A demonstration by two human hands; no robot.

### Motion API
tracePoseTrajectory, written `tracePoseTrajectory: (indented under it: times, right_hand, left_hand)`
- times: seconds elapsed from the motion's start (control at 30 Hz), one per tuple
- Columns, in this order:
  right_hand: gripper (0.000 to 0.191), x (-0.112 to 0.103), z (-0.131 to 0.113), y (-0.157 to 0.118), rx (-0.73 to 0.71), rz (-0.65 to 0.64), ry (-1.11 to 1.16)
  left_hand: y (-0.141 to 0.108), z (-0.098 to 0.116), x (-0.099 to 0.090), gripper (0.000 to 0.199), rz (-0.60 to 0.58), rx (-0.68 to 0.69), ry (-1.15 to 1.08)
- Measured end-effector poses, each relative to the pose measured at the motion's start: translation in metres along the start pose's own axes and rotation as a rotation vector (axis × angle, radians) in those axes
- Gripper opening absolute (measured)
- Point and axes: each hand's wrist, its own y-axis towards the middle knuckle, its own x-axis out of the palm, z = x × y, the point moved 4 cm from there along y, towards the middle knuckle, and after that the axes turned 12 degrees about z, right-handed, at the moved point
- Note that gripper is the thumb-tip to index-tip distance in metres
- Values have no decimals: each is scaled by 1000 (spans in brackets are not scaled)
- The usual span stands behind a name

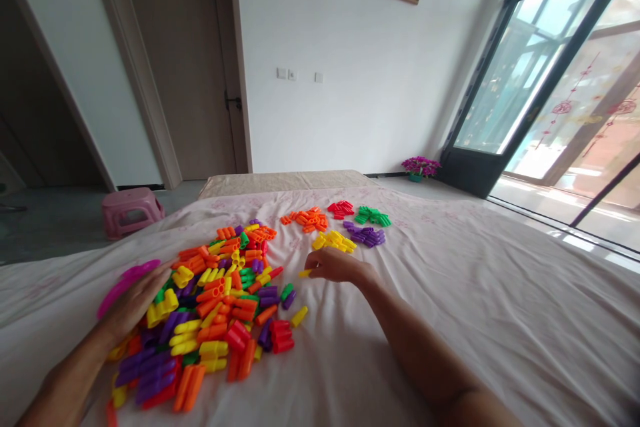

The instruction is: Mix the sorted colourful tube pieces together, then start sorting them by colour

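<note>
My right hand is closed in a pinch on a yellow plastic toy piece, just in front of a small group of yellow pieces. My left hand lies with fingers stretched out along the left edge of a big mixed pile of bullet-shaped plastic toy pieces. These are orange, yellow, purple, red and green, some in joined rows. Partly under or behind that hand shows a magenta plastic rim. A loose yellow piece rests at the pile's right side.
Beyond my right hand lie separate groups of orange pieces, red pieces, green pieces and purple pieces. Everything rests on a wrinkled pale cloth. A pink stool stands at the left.
</note>
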Motion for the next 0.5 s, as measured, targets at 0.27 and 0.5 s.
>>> tracePoseTrajectory:
  times: [0.27,0.5]
  right_hand:
    - [21,-38,33,-4,286,394,-278]
    - [16,-32,11,-6,77,138,69]
  left_hand:
    - [-1,-9,4,65,-67,-105,-170]
    - [0,-11,5,65,-41,-25,-67]
